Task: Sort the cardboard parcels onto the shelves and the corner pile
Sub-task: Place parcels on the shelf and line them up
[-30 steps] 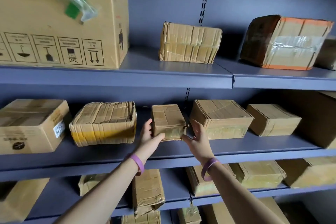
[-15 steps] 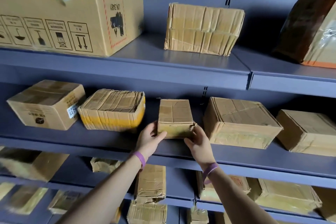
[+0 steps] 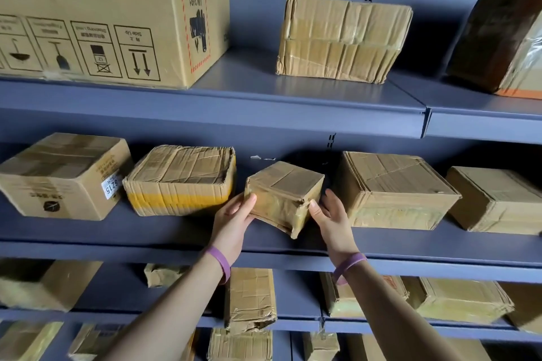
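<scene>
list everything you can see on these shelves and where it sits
large printed carton: 1, tan, top shelf left, handling symbols upside down
taped parcels, top shelf: 2, one tan at centre, one dark brown with orange edge at right
small parcel: 1, tan, middle shelf centre, turned at an angle between both hands
other middle-shelf parcels: 4, tan; labelled box far left, yellow-banded one beside it, two to the right
lower-shelf parcels: several, tan, partly hidden, count unclear
shelving: blue-grey metal tiers
wristbands: 2, purple, one per wrist
hands: left and right, on the small parcel's sides
</scene>
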